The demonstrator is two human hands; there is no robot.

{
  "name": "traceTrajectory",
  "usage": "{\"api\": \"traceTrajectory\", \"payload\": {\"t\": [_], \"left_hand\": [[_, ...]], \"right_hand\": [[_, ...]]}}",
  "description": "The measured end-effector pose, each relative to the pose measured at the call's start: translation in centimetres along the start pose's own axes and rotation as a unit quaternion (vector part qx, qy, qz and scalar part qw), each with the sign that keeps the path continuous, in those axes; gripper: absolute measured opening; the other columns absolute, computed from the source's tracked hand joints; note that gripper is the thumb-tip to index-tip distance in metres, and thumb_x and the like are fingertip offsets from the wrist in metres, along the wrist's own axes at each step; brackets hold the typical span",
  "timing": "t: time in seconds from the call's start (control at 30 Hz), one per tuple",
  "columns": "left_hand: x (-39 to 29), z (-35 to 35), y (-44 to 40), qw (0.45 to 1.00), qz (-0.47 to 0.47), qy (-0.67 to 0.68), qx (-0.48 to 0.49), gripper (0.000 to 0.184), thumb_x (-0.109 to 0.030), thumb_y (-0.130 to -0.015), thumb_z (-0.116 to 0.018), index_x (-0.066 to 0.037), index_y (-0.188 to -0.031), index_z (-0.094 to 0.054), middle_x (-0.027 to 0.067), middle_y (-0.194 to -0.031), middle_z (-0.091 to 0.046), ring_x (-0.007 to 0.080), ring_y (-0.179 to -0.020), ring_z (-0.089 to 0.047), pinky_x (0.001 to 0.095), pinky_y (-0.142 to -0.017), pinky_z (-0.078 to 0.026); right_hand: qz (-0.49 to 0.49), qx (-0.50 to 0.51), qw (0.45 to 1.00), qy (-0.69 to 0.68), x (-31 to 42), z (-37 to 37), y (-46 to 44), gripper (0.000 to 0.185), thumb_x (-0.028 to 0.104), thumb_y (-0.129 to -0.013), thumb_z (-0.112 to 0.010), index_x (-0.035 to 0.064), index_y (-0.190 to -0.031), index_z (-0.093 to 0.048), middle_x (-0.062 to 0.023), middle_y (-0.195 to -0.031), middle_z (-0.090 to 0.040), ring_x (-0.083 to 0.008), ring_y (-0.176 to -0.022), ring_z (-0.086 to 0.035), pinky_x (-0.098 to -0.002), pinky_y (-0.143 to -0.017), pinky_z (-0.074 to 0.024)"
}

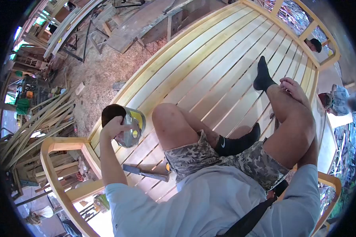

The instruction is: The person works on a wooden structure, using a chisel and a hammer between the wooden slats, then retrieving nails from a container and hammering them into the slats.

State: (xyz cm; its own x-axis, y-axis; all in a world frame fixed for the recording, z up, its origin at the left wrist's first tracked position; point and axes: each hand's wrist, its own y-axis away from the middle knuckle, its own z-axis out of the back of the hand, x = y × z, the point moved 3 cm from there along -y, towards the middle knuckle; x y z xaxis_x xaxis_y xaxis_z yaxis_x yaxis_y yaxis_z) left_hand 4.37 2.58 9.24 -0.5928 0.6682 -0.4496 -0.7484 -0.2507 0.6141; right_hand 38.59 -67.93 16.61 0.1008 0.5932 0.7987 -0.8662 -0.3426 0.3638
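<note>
My left hand (pixel 116 127) is closed on a metal can (pixel 133 132) with a yellow label, which is tilted on the slatted wooden bed (pixel 209 55). The can's dark end (pixel 113 113) faces away from me. My right hand (pixel 296 90) lies over my raised right shin, fingers loosely bent and a little apart, with nothing visible in them. On the slats by my left thigh lies a long dark hand tool (pixel 146 172); its exact kind is unclear. Beside it, a small yellow-orange object (pixel 168 166) is partly hidden by my shorts.
I sit on the slats with both legs bent. Wooden end frames (pixel 53 173) rise at both ends of the bed. Timber strips (pixel 35 130) are piled on the left, beyond a floor strewn with shavings (pixel 93 75). Another person (pixel 336 98) is at the right.
</note>
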Motion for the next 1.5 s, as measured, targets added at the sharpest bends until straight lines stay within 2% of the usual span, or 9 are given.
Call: {"api": "traceTrajectory", "payload": {"t": [0.07, 0.1, 0.2, 0.8, 1.2, 1.23, 1.33, 1.4, 1.5], "left_hand": [[1.4, -0.2, 0.3, 0.903, 0.059, 0.420, 0.064, 0.024, -0.020, -0.086, -0.071, -0.002, -0.099, -0.063, 0.0068, -0.088, -0.066, 0.0193, -0.080, -0.064, 0.0340, -0.073, -0.053], [-0.5, 0.4, 0.8, 0.889, 0.064, 0.451, 0.042, 0.021, -0.021, -0.090, -0.067, -0.003, -0.099, -0.063, 0.0102, -0.090, -0.067, 0.0202, -0.084, -0.066, 0.0358, -0.074, -0.054], [7.4, -0.9, -6.8, 0.997, 0.032, -0.068, -0.022, 0.044, -0.032, -0.093, -0.063, -0.001, -0.123, -0.061, 0.0136, -0.118, -0.067, 0.0273, -0.097, -0.066, 0.0356, -0.087, -0.053], [13.4, -8.3, -6.3, 0.983, 0.180, -0.011, -0.042, 0.034, -0.022, -0.088, -0.066, 0.000, -0.114, -0.066, 0.0177, -0.110, -0.070, 0.0309, -0.099, -0.066, 0.0395, -0.088, -0.052], [3.0, 0.2, -2.7, 0.973, -0.004, -0.063, -0.224, 0.034, -0.018, -0.081, -0.069, 0.003, -0.109, -0.068, 0.0233, -0.107, -0.070, 0.0345, -0.101, -0.066, 0.0420, -0.089, -0.051], [6.3, 0.1, -4.1, 0.971, -0.003, -0.006, -0.239, 0.029, -0.014, -0.082, -0.069, 0.000, -0.107, -0.069, 0.0148, -0.100, -0.072, 0.0250, -0.090, -0.066, 0.0387, -0.084, -0.052], [1.5, 1.3, 0.6, 0.954, 0.050, 0.209, -0.207, 0.025, -0.001, -0.085, -0.063, 0.003, -0.109, -0.065, 0.0140, -0.098, -0.071, 0.0235, -0.087, -0.068, 0.0356, -0.075, -0.056], [3.3, 1.2, 0.6, 0.886, 0.020, 0.421, -0.193, 0.025, 0.005, -0.088, -0.058, 0.003, -0.113, -0.061, 0.0113, -0.098, -0.070, 0.0206, -0.088, -0.068, 0.0343, -0.076, -0.057], [3.6, 1.3, 1.5, 0.853, 0.016, 0.479, -0.209, 0.024, 0.005, -0.090, -0.057, 0.005, -0.114, -0.060, 0.0106, -0.100, -0.069, 0.0203, -0.090, -0.068, 0.0357, -0.079, -0.058]], "right_hand": [[-0.012, 0.002, 1.000, 0.010, 0.0, -0.2, -0.2, 0.038, 0.026, -0.097, -0.057, -0.0005, -0.125, -0.058, -0.0073, -0.105, -0.064, -0.0166, -0.099, -0.059, -0.0300, -0.093, -0.0447], [-0.020, 0.002, 1.000, 0.017, 0.1, -0.2, -0.2, 0.038, 0.026, -0.097, -0.057, -0.0004, -0.125, -0.058, -0.0074, -0.106, -0.064, -0.0171, -0.099, -0.059, -0.0298, -0.094, -0.0443], [-0.031, 0.009, 0.999, -0.012, 0.9, -1.3, 1.6, 0.038, 0.025, -0.097, -0.057, -0.0005, -0.125, -0.058, -0.0078, -0.105, -0.064, -0.0173, -0.099, -0.059, -0.0303, -0.093, -0.0450], [-0.181, 0.113, 0.977, -0.025, -3.2, -4.8, 9.6, 0.043, 0.027, -0.092, -0.061, -0.0019, -0.124, -0.059, -0.0115, -0.113, -0.064, -0.0209, -0.105, -0.060, -0.0326, -0.097, -0.0452], [-0.066, 0.082, 0.983, 0.153, -0.8, 1.1, 2.3, 0.046, 0.029, -0.089, -0.063, -0.0028, -0.123, -0.060, -0.0140, -0.118, -0.065, -0.0233, -0.109, -0.061, -0.0342, -0.099, -0.0452], [-0.059, 0.088, 0.978, 0.181, -0.2, 1.9, 1.7, 0.047, 0.029, -0.089, -0.064, -0.0029, -0.123, -0.060, -0.0142, -0.119, -0.065, -0.0235, -0.110, -0.061, -0.0344, -0.100, -0.0453], [-0.096, 0.094, 0.962, 0.239, 1.6, 4.3, 1.5, 0.051, 0.036, -0.090, -0.064, 0.0018, -0.128, -0.058, -0.0064, -0.112, -0.065, -0.0151, -0.092, -0.059, -0.0313, -0.074, -0.0492], [-0.058, 0.071, 0.967, 0.236, 4.9, 4.0, 1.6, 0.050, 0.035, -0.091, -0.062, 0.0022, -0.128, -0.058, -0.0038, -0.110, -0.065, -0.0137, -0.088, -0.057, -0.0309, -0.072, -0.0479], [0.016, 0.063, 0.961, 0.270, 7.2, 3.4, -1.0, 0.045, 0.032, -0.094, -0.059, 0.0028, -0.128, -0.057, -0.0027, -0.105, -0.063, -0.0137, -0.088, -0.057, -0.0304, -0.075, -0.0473]]}}
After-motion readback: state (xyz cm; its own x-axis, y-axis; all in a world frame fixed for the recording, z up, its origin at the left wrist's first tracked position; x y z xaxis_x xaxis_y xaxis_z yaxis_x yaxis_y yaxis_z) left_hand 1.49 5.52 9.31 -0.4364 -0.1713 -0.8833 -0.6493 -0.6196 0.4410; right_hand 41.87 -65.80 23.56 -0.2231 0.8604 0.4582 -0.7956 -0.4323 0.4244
